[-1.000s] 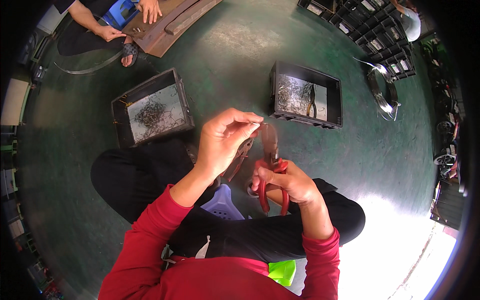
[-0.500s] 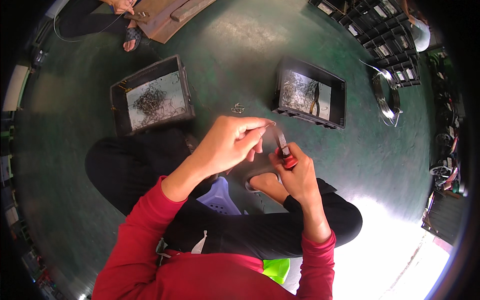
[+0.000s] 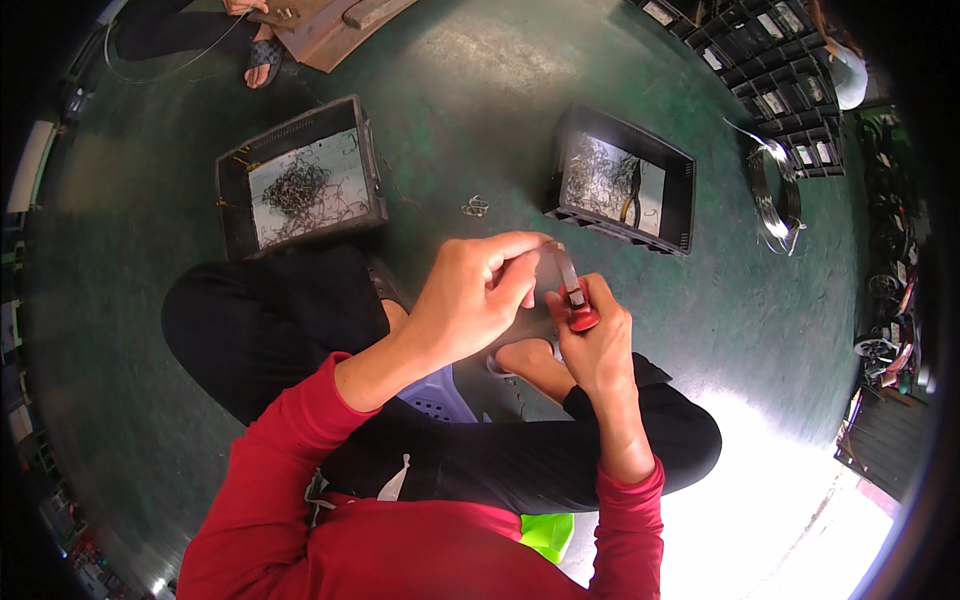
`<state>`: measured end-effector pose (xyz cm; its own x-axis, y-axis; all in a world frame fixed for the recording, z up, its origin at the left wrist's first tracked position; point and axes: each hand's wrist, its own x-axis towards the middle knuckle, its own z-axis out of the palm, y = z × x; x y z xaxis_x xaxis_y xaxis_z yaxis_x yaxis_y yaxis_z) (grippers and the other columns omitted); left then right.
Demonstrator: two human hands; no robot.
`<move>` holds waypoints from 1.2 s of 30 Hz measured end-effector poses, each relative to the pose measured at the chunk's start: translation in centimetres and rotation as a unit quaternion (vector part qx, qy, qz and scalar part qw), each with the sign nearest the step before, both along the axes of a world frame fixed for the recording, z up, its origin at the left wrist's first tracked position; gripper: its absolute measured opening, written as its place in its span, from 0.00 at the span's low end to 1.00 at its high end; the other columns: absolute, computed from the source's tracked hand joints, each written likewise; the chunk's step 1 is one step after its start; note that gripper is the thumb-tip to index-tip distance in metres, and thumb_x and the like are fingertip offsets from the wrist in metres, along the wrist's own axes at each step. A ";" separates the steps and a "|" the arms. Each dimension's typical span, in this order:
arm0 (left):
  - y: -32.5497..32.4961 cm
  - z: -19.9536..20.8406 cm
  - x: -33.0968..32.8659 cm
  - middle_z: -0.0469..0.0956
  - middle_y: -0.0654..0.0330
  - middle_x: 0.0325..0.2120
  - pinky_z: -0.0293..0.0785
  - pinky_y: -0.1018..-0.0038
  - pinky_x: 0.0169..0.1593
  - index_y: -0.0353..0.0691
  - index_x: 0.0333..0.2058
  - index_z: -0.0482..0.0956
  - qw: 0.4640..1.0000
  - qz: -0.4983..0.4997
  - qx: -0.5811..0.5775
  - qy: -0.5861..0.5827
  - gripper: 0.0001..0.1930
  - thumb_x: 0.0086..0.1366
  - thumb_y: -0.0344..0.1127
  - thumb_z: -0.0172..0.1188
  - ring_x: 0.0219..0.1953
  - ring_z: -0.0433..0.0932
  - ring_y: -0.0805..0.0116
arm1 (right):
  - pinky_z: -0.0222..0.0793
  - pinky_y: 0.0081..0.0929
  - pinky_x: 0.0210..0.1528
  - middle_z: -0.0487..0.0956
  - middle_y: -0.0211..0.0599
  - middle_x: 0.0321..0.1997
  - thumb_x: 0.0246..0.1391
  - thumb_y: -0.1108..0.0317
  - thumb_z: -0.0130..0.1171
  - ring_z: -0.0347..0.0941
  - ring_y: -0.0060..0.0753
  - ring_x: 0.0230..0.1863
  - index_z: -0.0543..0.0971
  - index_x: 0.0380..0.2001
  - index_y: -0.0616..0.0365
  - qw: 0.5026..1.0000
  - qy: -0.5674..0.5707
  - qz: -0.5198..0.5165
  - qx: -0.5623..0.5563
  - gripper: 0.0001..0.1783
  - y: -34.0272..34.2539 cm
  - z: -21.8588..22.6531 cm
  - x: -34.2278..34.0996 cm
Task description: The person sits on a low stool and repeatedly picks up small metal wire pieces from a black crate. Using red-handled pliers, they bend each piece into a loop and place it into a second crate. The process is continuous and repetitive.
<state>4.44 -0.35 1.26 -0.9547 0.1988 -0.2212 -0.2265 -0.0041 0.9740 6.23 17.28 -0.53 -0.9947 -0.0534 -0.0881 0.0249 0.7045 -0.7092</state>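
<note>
My left hand is closed in a pinch in front of my lap, its fingertips at the tip of the tool in my right hand. A small bent wire piece is mostly hidden between those fingertips. My right hand is wrapped round red-handled pliers, whose long metal jaws point up and left to the wire. The jaws are blurred, so whether they grip the wire cannot be told. On the floor just beyond my hands lie a few loose wire hooks.
A black crate with many wire hooks stands at the left. Another crate at the right holds hooks and dark-and-yellow pliers. Farther right are a wire coil and stacked crates. Another person's hand shows at the far left.
My left hand has turned and moved slightly right, its fingertips now against the plier jaws. The wire end that showed earlier is largely hidden. My right hand has barely moved.
</note>
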 end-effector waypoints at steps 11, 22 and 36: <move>0.0 -2.4 -0.7 0.78 0.62 0.29 0.72 0.77 0.30 0.34 0.57 0.70 0.992 -0.050 -0.062 0.096 0.17 0.71 0.28 0.46 0.24 0.71 0.79 | 0.69 0.31 0.32 0.77 0.45 0.25 0.53 0.67 0.65 0.74 0.39 0.26 0.73 0.33 0.63 0.999 -0.011 -0.010 0.040 0.12 0.6 -0.9 -0.7; -1.7 -2.8 -2.6 0.80 0.54 0.36 0.71 0.79 0.33 0.37 0.60 0.62 0.984 -0.079 0.149 -0.061 0.20 0.70 0.29 0.48 0.25 0.72 0.77 | 0.67 0.22 0.37 0.75 0.30 0.27 0.56 0.63 0.63 0.70 0.19 0.32 0.75 0.38 0.62 0.971 -0.205 -0.019 -0.121 0.14 3.1 0.5 -0.6; 1.2 -4.9 -5.9 0.80 0.54 0.39 0.72 0.79 0.31 0.33 0.46 0.72 0.991 -0.105 0.059 -0.059 0.10 0.70 0.31 0.49 0.26 0.74 0.77 | 0.67 0.23 0.32 0.75 0.31 0.26 0.54 0.65 0.64 0.69 0.20 0.27 0.75 0.38 0.64 0.982 -0.139 -0.084 -0.092 0.14 4.6 3.0 -0.4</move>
